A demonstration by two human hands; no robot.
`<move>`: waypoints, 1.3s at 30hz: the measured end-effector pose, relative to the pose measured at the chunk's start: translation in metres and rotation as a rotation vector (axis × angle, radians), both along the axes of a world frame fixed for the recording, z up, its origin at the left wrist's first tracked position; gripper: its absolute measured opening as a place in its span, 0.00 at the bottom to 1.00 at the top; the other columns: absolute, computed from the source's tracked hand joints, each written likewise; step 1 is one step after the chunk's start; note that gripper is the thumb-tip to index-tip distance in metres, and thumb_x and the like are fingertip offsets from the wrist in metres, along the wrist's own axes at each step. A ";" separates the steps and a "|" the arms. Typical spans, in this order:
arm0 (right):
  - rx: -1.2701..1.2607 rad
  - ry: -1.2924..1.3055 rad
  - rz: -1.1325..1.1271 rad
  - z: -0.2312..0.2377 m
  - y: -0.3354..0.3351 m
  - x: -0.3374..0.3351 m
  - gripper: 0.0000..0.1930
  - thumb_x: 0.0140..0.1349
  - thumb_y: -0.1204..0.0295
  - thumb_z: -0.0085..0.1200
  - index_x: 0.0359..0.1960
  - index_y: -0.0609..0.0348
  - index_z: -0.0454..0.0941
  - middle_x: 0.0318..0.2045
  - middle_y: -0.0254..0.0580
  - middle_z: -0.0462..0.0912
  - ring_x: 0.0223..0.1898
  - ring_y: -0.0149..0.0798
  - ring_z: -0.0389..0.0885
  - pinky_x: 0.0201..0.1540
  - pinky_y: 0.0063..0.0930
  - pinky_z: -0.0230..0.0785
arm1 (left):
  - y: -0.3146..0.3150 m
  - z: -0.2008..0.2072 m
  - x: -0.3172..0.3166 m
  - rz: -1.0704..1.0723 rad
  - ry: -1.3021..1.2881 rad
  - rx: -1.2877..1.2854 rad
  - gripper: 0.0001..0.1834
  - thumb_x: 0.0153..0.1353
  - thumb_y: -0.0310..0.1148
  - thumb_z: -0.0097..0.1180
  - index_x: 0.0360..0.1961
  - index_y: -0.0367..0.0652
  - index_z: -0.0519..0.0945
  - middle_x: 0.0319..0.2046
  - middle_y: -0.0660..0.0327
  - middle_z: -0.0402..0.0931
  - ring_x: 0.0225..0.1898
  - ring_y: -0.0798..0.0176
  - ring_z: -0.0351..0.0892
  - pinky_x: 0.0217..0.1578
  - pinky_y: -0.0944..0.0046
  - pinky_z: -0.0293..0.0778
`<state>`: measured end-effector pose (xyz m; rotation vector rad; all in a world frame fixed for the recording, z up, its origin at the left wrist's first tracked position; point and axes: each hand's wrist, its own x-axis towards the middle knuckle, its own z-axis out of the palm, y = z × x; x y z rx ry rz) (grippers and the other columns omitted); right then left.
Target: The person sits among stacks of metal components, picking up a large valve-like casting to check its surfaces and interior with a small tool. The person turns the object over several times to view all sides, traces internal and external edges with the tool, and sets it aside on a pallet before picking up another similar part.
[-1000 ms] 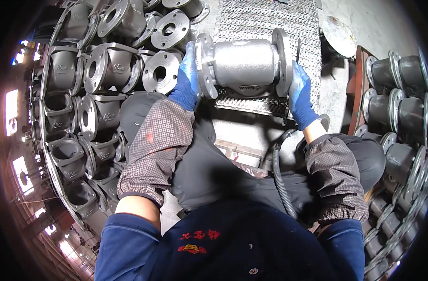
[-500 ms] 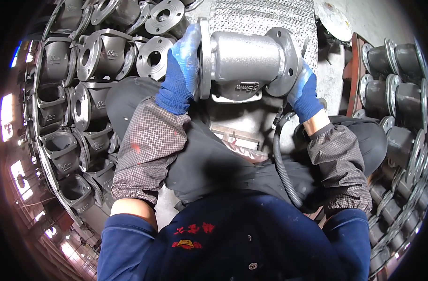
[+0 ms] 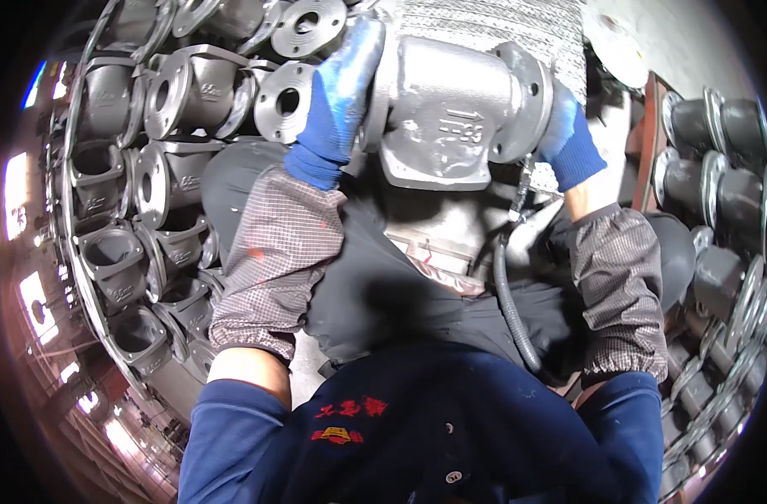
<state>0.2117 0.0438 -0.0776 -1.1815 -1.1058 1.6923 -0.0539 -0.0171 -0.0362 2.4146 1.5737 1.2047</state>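
A grey cast-metal valve body with round flanges at both ends lies across in front of me, raised markings and a squarish flange turned toward me. My left hand, in a blue glove, is closed on its left flange, with the palm along the outer face. At the right flange, my gloved right hand grips from the outer side; its fingertips are hidden behind the metal. A grey corrugated hose with a metal fitting hangs below that hand; its upper end is hidden.
Several similar valve bodies are stacked at my left, and more flanged castings stand at my right beside a reddish-brown metal edge. A textured pale surface lies beyond the work. A pale round disc sits at the far right.
The valve body has rolled in my hands, bringing its markings and squarish flange further into view. Both hands and the casting sit slightly further right.
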 end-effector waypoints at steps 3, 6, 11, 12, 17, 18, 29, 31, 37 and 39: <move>0.174 -0.072 0.051 0.001 0.002 -0.011 0.18 0.63 0.66 0.41 0.50 0.64 0.70 0.39 0.45 0.79 0.39 0.34 0.78 0.41 0.25 0.72 | -0.001 -0.008 -0.008 0.037 0.040 -0.012 0.22 0.61 0.24 0.44 0.57 0.32 0.63 0.52 0.45 0.68 0.55 0.51 0.69 0.55 0.60 0.65; 0.332 -0.275 0.113 -0.001 0.004 -0.021 0.19 0.64 0.64 0.40 0.50 0.65 0.70 0.39 0.46 0.78 0.38 0.34 0.78 0.39 0.26 0.72 | 0.003 -0.019 -0.016 0.135 -0.050 -0.062 0.22 0.65 0.31 0.41 0.58 0.33 0.61 0.49 0.48 0.71 0.48 0.55 0.75 0.50 0.62 0.71; -0.023 0.023 -0.070 -0.014 0.002 -0.032 0.20 0.63 0.60 0.42 0.45 0.65 0.72 0.31 0.42 0.78 0.31 0.33 0.76 0.34 0.25 0.71 | 0.004 -0.008 -0.003 0.236 -1.120 -0.757 0.28 0.62 0.52 0.42 0.53 0.40 0.67 0.43 0.52 0.74 0.41 0.59 0.78 0.37 0.62 0.79; -0.255 0.088 -0.192 0.011 -0.002 -0.045 0.21 0.62 0.57 0.43 0.42 0.65 0.74 0.31 0.41 0.77 0.30 0.32 0.75 0.33 0.24 0.70 | 0.005 -0.009 -0.004 0.278 -1.282 -0.776 0.28 0.61 0.54 0.43 0.52 0.42 0.68 0.42 0.53 0.74 0.40 0.58 0.78 0.35 0.60 0.79; -0.114 -0.145 -0.107 -0.004 -0.005 -0.044 0.25 0.66 0.55 0.32 0.49 0.64 0.71 0.37 0.43 0.78 0.34 0.30 0.77 0.36 0.20 0.70 | 0.005 -0.008 -0.005 0.457 -1.477 -0.833 0.26 0.60 0.54 0.44 0.49 0.45 0.70 0.41 0.57 0.75 0.36 0.59 0.79 0.31 0.59 0.79; -0.044 -0.179 -0.101 -0.003 -0.007 -0.044 0.24 0.66 0.56 0.33 0.49 0.65 0.70 0.36 0.43 0.78 0.34 0.31 0.77 0.37 0.21 0.70 | 0.005 -0.008 -0.004 0.428 -1.473 -0.770 0.26 0.60 0.54 0.44 0.49 0.44 0.71 0.40 0.58 0.75 0.36 0.60 0.79 0.31 0.60 0.79; -0.019 -0.127 -0.136 -0.035 -0.001 -0.018 0.24 0.66 0.57 0.33 0.53 0.64 0.67 0.40 0.42 0.78 0.37 0.32 0.77 0.38 0.22 0.71 | 0.000 -0.006 -0.005 0.147 0.097 0.007 0.19 0.64 0.34 0.43 0.53 0.35 0.66 0.37 0.51 0.76 0.37 0.60 0.79 0.35 0.66 0.78; 0.005 -0.079 -0.181 -0.033 -0.003 -0.016 0.25 0.65 0.56 0.33 0.53 0.63 0.67 0.43 0.44 0.76 0.40 0.33 0.76 0.42 0.24 0.70 | -0.007 0.001 0.007 0.116 -0.099 -0.190 0.19 0.62 0.24 0.43 0.55 0.33 0.63 0.38 0.49 0.75 0.40 0.59 0.79 0.37 0.66 0.78; -0.142 0.110 -0.232 -0.028 -0.007 -0.005 0.20 0.64 0.62 0.38 0.50 0.64 0.69 0.42 0.46 0.76 0.42 0.38 0.75 0.46 0.29 0.67 | -0.008 0.014 0.023 0.054 0.207 0.051 0.23 0.56 0.21 0.46 0.55 0.39 0.68 0.49 0.48 0.71 0.50 0.46 0.72 0.51 0.58 0.70; -0.168 0.178 -0.271 -0.033 -0.008 -0.005 0.20 0.64 0.62 0.39 0.50 0.64 0.70 0.42 0.45 0.76 0.42 0.37 0.74 0.45 0.28 0.68 | -0.013 0.018 0.029 0.061 0.251 0.023 0.24 0.56 0.21 0.46 0.56 0.42 0.67 0.50 0.49 0.71 0.55 0.45 0.68 0.55 0.58 0.65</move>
